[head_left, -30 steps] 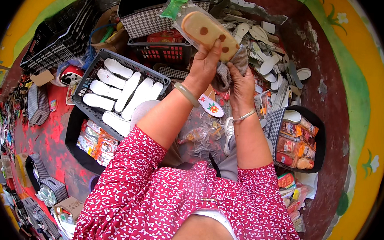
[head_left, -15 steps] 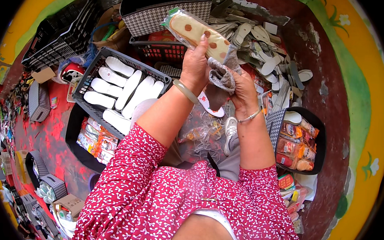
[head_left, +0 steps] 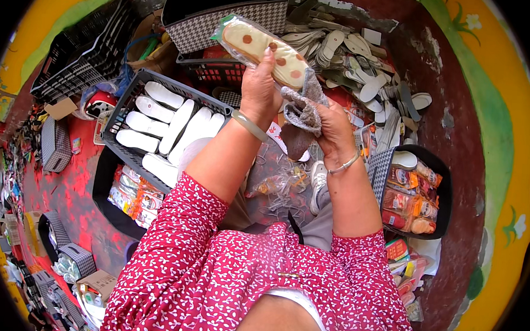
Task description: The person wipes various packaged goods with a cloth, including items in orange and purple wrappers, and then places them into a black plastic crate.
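Observation:
My left hand (head_left: 261,91) grips a cream insole with brown dots (head_left: 241,41), sealed in a clear plastic bag with a green end. Its thumb presses on the front. My right hand (head_left: 335,128) is closed on a rumpled grey cloth (head_left: 303,112), which touches the lower end of the bag. A dark brown flap (head_left: 295,142) hangs beneath the cloth; whether it is part of it I cannot tell. Behind the hands, a white insole with a red print (head_left: 277,133) shows in part.
A black crate (head_left: 117,119) of white insoles stands at left. At right sits a checked bin (head_left: 381,166) with wrapped insoles. Loose insoles (head_left: 373,87) are heaped at the back right, beside a houndstooth box (head_left: 225,23). Plastic scraps (head_left: 279,184) litter the floor between my legs.
Both hands have shifted slightly left with the bagged insole and the cloth. The cloth is bunched a little differently in my right hand.

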The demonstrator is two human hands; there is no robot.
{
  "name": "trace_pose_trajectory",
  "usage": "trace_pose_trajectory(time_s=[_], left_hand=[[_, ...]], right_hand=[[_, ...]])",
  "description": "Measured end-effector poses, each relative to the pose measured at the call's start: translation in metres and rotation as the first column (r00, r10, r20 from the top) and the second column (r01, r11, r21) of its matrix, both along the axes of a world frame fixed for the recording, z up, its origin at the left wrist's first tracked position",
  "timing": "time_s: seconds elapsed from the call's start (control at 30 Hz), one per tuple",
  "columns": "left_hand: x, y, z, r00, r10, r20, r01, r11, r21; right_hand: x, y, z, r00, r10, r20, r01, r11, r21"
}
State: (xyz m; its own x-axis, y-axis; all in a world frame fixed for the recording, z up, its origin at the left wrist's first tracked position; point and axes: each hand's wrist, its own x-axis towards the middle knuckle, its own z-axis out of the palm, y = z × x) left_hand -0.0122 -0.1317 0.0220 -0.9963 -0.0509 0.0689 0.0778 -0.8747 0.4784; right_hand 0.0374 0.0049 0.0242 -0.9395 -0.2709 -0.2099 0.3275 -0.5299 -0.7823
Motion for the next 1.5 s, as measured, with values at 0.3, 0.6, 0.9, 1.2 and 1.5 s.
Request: trace_pose_trajectory(time_s=[0.3,0.6,0.9,1.2,1.5], left_hand=[[-0.029,-0.075,0.012,0.973,0.22,0.069,-0.226,0.97,0.087],[0.0,-0.022,0.011,0.907,-0.408,-0.099,0.39,0.906,-0.161],[0.025,0.008,-0.004,0.751,-0.658,-0.053,0.66,0.749,0.054],[0.039,0.015,0.007,0.635,-0.772,-0.008,0.759,0.626,-0.178],[0.03,0.023,-0.001,0.837,-0.534,-0.119,0.404,0.75,-0.523]], right_hand=[[-0.001,0.068,-0.009,0.985,-0.143,-0.091,0.152,0.984,0.095],[0.0,0.056,0.027,0.841,-0.421,-0.341,0.345,0.901,-0.263],[0.0,0.004,-0.01,0.524,0.216,-0.824,0.759,0.321,0.567],[-0.005,0.02,0.001,0.532,-0.148,-0.834,0.759,0.52,0.392],[-0.002,0.042,0.011,0.902,-0.418,-0.112,0.351,0.857,-0.376]])
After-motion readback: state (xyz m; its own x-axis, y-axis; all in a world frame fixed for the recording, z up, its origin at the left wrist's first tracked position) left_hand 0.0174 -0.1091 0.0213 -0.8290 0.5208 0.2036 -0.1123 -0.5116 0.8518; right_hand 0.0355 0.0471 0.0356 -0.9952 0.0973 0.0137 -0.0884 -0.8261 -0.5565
